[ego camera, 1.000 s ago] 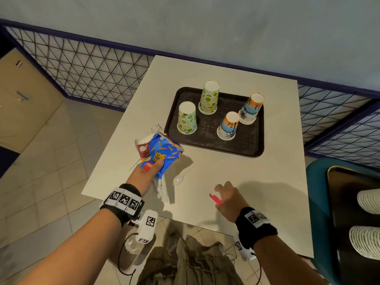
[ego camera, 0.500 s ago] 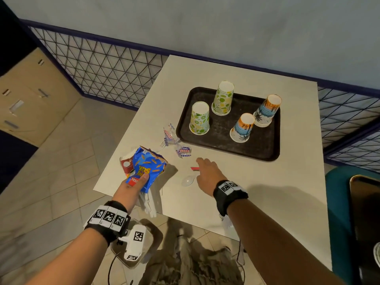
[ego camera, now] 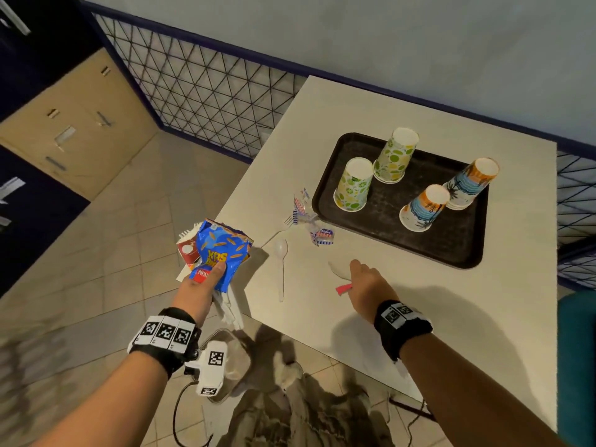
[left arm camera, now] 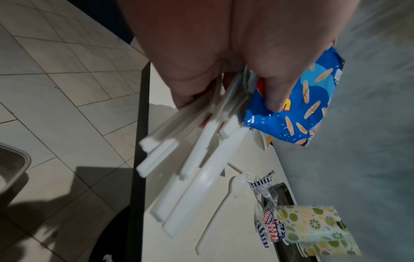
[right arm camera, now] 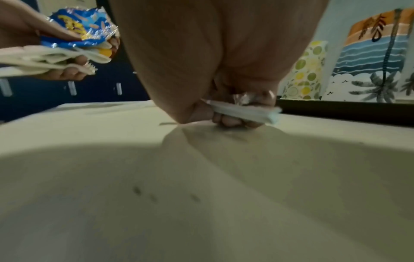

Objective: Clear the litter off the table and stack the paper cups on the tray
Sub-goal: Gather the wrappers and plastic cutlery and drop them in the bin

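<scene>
Left hand [left arm camera: 224,58] grips snack bag [left arm camera: 289,113] and white cutlery [left arm camera: 192,150] (handles clearest at the wrist). Right hand [right arm camera: 215,58] pinches a blurred wrapper [right arm camera: 244,110] against the worktop [right arm camera: 201,186]; the head view hides it.

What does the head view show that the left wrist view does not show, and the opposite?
Only the head view shows the right hand low over the table, a small red piece at it, two beach-print cups on the tray, and a red wrapper behind the blue bag.

Only the left wrist view shows the handle ends of the white plastic cutlery fanned out below the left hand.

Both show the blue snack bag, the loose white spoon, the candy wrappers and a lime-print cup.
</scene>
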Motion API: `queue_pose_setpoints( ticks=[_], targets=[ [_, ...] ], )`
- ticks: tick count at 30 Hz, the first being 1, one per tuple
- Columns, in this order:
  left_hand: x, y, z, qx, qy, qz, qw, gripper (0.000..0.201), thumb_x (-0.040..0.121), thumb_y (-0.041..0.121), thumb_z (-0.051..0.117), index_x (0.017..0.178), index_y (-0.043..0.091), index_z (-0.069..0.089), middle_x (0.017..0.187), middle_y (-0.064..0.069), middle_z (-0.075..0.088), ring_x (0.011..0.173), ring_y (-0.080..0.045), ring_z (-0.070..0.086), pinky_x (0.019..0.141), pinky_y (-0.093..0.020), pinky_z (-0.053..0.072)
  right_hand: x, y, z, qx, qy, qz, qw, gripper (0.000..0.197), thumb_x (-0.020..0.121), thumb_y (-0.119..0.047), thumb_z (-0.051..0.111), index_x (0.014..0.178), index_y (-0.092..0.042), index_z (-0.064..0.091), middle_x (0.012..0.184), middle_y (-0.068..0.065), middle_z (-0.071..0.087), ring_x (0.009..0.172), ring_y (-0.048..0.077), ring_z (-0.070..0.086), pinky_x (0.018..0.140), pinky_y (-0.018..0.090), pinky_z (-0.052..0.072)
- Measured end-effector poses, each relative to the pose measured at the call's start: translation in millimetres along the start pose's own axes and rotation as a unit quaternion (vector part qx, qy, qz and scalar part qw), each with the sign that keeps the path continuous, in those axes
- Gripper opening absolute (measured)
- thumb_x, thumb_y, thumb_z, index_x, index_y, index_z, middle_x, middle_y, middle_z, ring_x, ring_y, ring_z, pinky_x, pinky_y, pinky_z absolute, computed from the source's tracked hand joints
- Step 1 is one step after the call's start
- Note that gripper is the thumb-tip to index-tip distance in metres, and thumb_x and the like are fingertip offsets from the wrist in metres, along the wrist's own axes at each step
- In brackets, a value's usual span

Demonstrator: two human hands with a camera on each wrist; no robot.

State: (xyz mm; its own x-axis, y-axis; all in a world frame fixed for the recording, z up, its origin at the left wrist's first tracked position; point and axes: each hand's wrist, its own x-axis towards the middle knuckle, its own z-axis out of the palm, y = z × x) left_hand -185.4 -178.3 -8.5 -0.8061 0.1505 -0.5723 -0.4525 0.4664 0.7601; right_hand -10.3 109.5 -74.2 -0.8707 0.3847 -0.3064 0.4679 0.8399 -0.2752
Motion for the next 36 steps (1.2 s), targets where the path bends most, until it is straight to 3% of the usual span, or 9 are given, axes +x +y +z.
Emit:
queue_pose_setpoints(
  ticks=[3, 7, 10, 12, 18, 25, 29, 33, 36],
  targets=[
    [1, -3, -7, -0.023, -0.004, -0.003, 1.0, 0.066, 0.08, 0.065, 0.068, 0.099, 0.002, 0.067, 0.098, -0.03, 0.072, 0.08, -0.034, 0.063, 0.08, -0.05, 0.052, 4, -28, -6, 0.137, 0.044, 0.068, 0.987, 0.024, 0.093, -0.007, 0.055, 0.115, -0.002, 0.049, 0.088, 0.023, 0.07, 0.081, 0.045, 0.068, 0.065, 0.039, 0.05],
    [8, -12, -4, -0.043, -0.006, -0.005, 0.999, 0.101, 0.046, 0.089, 0.072, 0.101, 0.004, 0.069, 0.1, -0.028, 0.072, 0.08, -0.039, 0.064, 0.08, -0.054, 0.052, 16, -89, -11, 0.241, 0.018, 0.103, 0.965, 0.032, 0.091, -0.046, 0.056, 0.102, -0.021, 0.038, 0.1, 0.011, 0.063, 0.089, 0.037, 0.065, 0.075, 0.038, 0.05],
    [2, -2, 1, -0.048, -0.013, -0.002, 0.999, 0.086, 0.053, 0.083, 0.07, 0.096, 0.009, 0.071, 0.097, -0.022, 0.076, 0.094, -0.049, 0.068, 0.09, -0.06, 0.053, 42, -128, -1, 0.24, -0.01, 0.11, 0.964, 0.056, 0.081, -0.067, 0.058, 0.11, -0.021, 0.046, 0.109, 0.008, 0.062, 0.099, 0.034, 0.064, 0.085, 0.042, 0.053],
    [-2, 5, 4, -0.053, -0.016, 0.001, 0.998, 0.073, 0.056, 0.076, 0.07, 0.092, 0.013, 0.071, 0.095, -0.02, 0.077, 0.098, -0.049, 0.068, 0.092, -0.06, 0.052, 56, -140, 10, 0.209, -0.035, 0.111, 0.971, 0.064, 0.085, -0.061, 0.062, 0.125, -0.015, 0.046, 0.123, 0.011, 0.059, 0.111, 0.035, 0.063, 0.093, 0.044, 0.052],
    [-1, 8, 4, -0.066, -0.028, 0.019, 0.997, 0.063, 0.061, 0.072, 0.069, 0.092, 0.017, 0.072, 0.092, -0.012, 0.078, 0.096, -0.043, 0.07, 0.096, -0.059, 0.052, 47, -126, 31, 0.074, -0.031, 0.095, 0.992, 0.034, 0.102, -0.03, 0.044, 0.128, -0.011, 0.052, 0.119, 0.006, 0.058, 0.103, 0.026, 0.067, 0.082, 0.036, 0.055],
    [8, 1, 3, -0.087, -0.029, 0.005, 0.996, 0.048, 0.061, 0.078, 0.075, 0.078, 0.033, 0.075, 0.1, -0.02, 0.075, 0.096, -0.043, 0.069, 0.099, -0.065, 0.049, 58, -145, -3, 0.322, 0.068, 0.164, 0.93, 0.036, 0.099, -0.022, 0.046, 0.132, -0.01, 0.049, 0.114, 0.014, 0.064, 0.104, 0.034, 0.064, 0.08, 0.036, 0.049],
    [10, -3, -2, -0.096, -0.024, 0.012, 0.995, 0.065, 0.058, 0.08, 0.073, 0.088, 0.024, 0.075, 0.106, -0.027, 0.072, 0.09, -0.037, 0.066, 0.091, -0.057, 0.051, 94, -162, -6, 0.386, 0.075, 0.234, 0.889, 0.042, 0.097, -0.035, 0.043, 0.132, -0.013, 0.051, 0.125, 0.017, 0.064, 0.11, 0.04, 0.063, 0.094, 0.045, 0.051],
    [16, -12, -3, -0.085, -0.025, 0.034, 0.995, 0.089, 0.057, 0.085, 0.071, 0.1, 0.008, 0.071, 0.107, -0.032, 0.068, 0.087, -0.036, 0.065, 0.093, -0.06, 0.05, 120, -171, 0, 0.349, 0.043, 0.247, 0.903, 0.07, 0.087, -0.062, 0.055, 0.13, -0.008, 0.05, 0.128, 0.015, 0.061, 0.116, 0.04, 0.062, 0.095, 0.045, 0.05],
    [17, -14, 0, -0.073, -0.028, 0.036, 0.996, 0.055, 0.077, 0.068, 0.07, 0.093, 0.015, 0.073, 0.09, -0.01, 0.078, 0.085, -0.03, 0.073, 0.086, -0.05, 0.057, 136, -170, 8, 0.267, -0.005, 0.232, 0.935, 0.076, 0.082, -0.068, 0.06, 0.128, -0.007, 0.053, 0.125, 0.013, 0.065, 0.114, 0.038, 0.064, 0.095, 0.045, 0.053]
  ],
)
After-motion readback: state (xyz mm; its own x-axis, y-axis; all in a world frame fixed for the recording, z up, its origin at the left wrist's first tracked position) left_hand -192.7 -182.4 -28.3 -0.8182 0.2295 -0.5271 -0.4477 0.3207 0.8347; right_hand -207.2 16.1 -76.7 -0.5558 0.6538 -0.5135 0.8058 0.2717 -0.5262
